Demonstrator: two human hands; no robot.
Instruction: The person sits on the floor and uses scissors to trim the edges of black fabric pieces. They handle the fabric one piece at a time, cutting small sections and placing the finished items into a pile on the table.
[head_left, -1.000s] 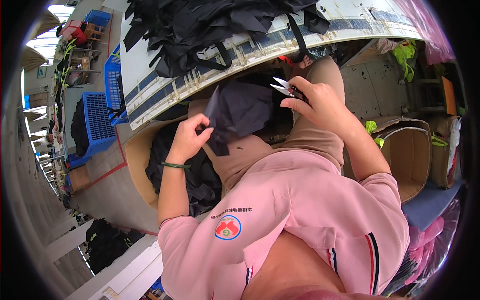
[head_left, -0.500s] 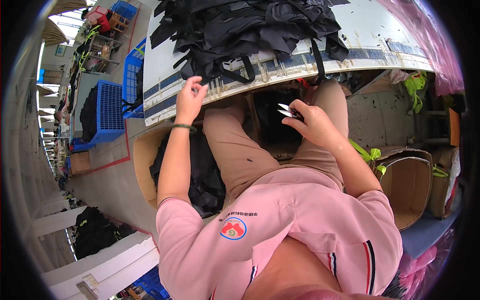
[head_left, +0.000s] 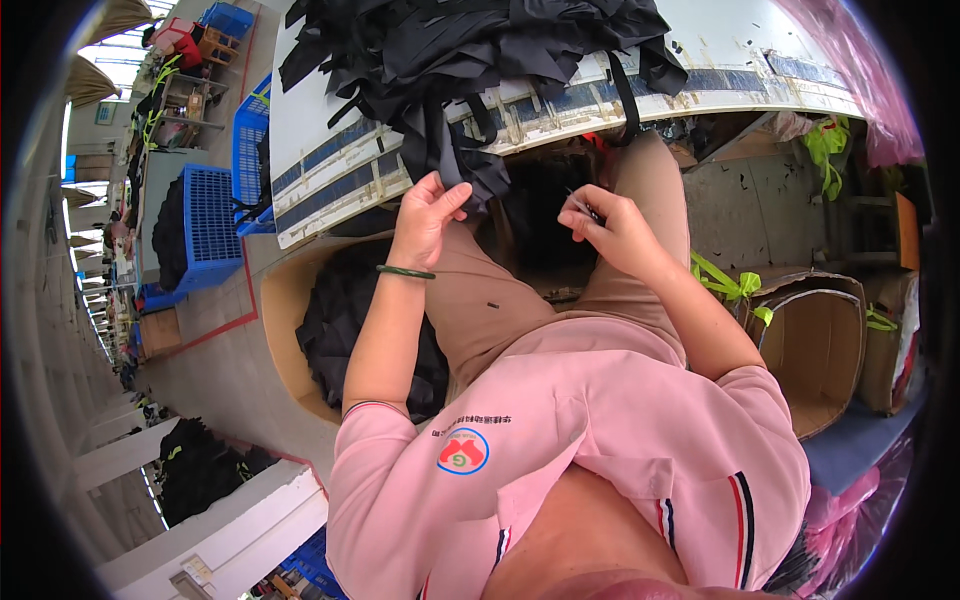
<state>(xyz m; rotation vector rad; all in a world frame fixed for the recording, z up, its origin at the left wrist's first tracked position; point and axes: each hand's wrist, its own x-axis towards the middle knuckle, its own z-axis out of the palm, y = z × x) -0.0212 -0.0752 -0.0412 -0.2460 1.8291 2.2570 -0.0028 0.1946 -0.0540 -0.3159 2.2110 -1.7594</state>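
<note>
My left hand pinches a black fabric piece that hangs over the table's near edge. The piece trails down from a large heap of black fabric pieces on the white table. In my right hand, held over my right thigh, is a small pair of thread snips. Their blades point up and left, apart from the fabric, and the fingers hide most of the handle.
On the floor to my left, a cardboard box holds more black fabric. Blue plastic crates stand farther left. An open cardboard box sits at my right, with lime-green strips beside it. Pink plastic film hangs at the table's right end.
My left hand has moved down and right and taken hold of a black fabric piece, drawing it over the edge. The snips, spread before, now look closer together in my right hand.
</note>
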